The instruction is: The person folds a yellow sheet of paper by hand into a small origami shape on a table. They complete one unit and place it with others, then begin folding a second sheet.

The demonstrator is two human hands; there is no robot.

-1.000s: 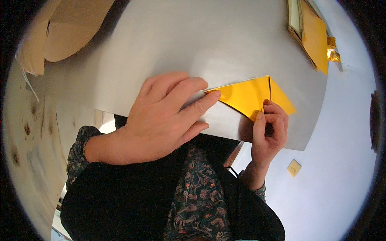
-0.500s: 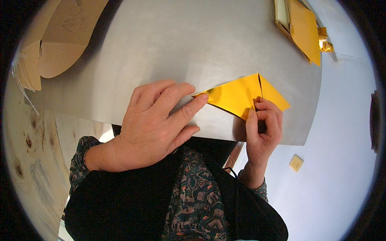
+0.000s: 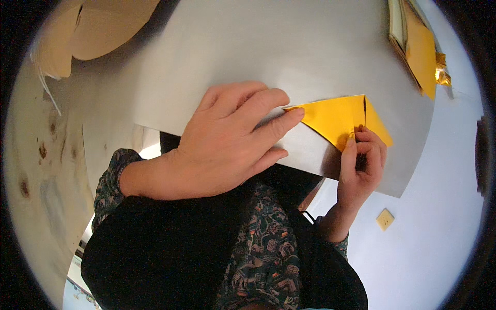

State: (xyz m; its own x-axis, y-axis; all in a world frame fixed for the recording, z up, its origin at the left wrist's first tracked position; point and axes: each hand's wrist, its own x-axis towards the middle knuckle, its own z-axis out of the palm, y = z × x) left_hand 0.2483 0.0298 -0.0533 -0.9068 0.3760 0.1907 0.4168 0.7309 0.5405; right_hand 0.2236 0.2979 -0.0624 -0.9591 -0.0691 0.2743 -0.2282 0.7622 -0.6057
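Observation:
A folded sheet of gold paper (image 3: 330, 116) lies on the grey table, its long narrow point toward the left and a second flap slanting down at its right. My left hand (image 3: 227, 142) is spread beside that point, one fingertip pressing on the tip of the paper. Thumb and fingers of my right hand (image 3: 364, 160) pinch the paper's lower corner, near the table's front edge. The right fingers hide part of the fold there.
Brown cardboard (image 3: 116, 26) with pale strands at its side is at the far left. A stack of gold paper sheets (image 3: 422, 59) lies at the far right, beside a shiny gold bundle (image 3: 442, 72). The grey tabletop (image 3: 206, 62) ends close to my body; a socket (image 3: 385, 219) is on the white wall.
The whole view has shifted, so table, paper and hands all appear farther right. Both hands keep the same hold on the gold paper, whose folds look unchanged.

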